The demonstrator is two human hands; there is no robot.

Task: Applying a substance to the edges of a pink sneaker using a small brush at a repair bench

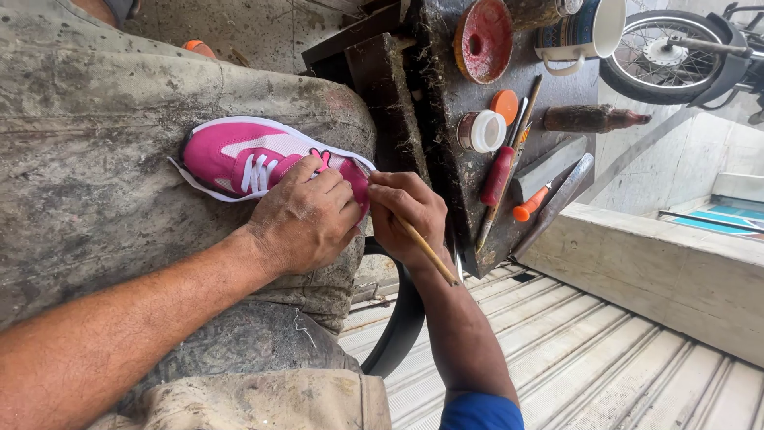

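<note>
A pink sneaker (239, 155) with white laces and a white sole lies on my lap, on a dirty grey apron (87, 151). My left hand (306, 215) presses down on the shoe's heel end and grips it. My right hand (406, 211) is closed around a thin wooden-handled tool (430, 253), its working end at the shoe's heel edge and hidden by my fingers. The handle sticks out toward the lower right.
A dark work block (469, 119) holds a red-handled tool (497, 175), an orange-handled tool (529, 205), a small open white jar (482, 131) with an orange lid (504, 105), a red dish (483, 40), a brown bottle (593, 119) and a mug (581, 32). A motorcycle wheel (668, 52) stands at the upper right.
</note>
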